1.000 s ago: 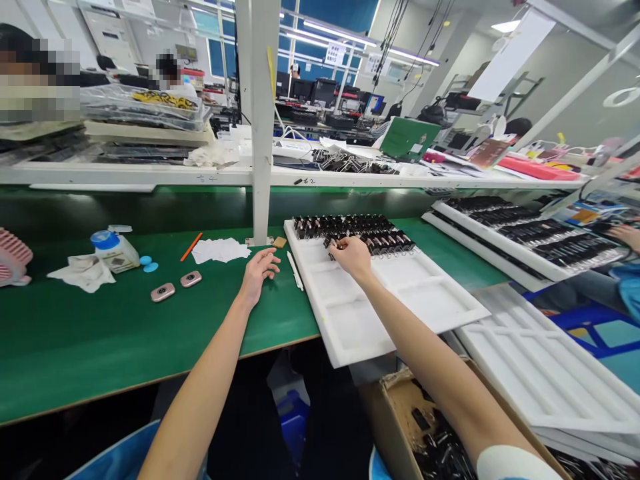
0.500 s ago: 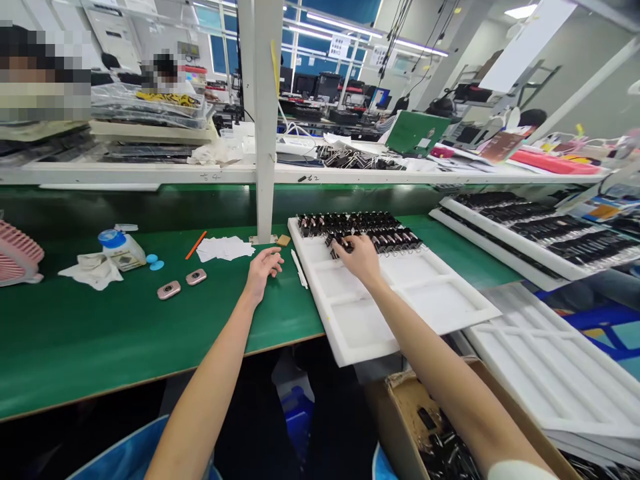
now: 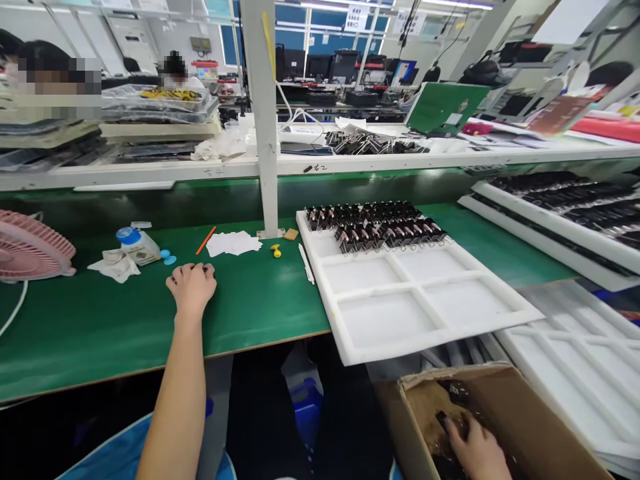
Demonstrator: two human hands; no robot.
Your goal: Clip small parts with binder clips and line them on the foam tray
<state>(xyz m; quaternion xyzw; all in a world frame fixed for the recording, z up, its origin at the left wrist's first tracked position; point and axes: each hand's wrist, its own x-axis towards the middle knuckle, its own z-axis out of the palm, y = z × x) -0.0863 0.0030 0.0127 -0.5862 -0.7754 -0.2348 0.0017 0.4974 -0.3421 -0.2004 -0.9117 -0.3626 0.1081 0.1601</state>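
Observation:
My left hand [image 3: 191, 290] rests on the green mat, fingers curled down over the spot where two pink watch cases lay. Those cases are now hidden beneath it, apart from a dark bit at the fingertips. Deep in a cardboard box [image 3: 540, 407] at the lower right, my right hand [image 3: 475, 445] has its fingers closed at a black binder clip [image 3: 442, 421]. More dark clips lie in the box, partly blurred. On the white foam tray [image 3: 417, 283], rows of black binder clips [image 3: 393, 233] stand clamped on pinkish pieces along the far side.
Left of the tray lie a white pen [image 3: 306, 265], a yellow knob-like piece [image 3: 276, 251], paper slips [image 3: 234, 243] and an orange stick [image 3: 205, 241]. A blue-capped bottle [image 3: 137, 245] and a pink fan [image 3: 33, 245] stand further left. Filled trays [image 3: 560, 233] sit at right.
My right hand has left the clip rows and gone down into the cardboard box. My left hand has moved left over the pink watch cases, uncovering the yellow piece. The view has shifted slightly.

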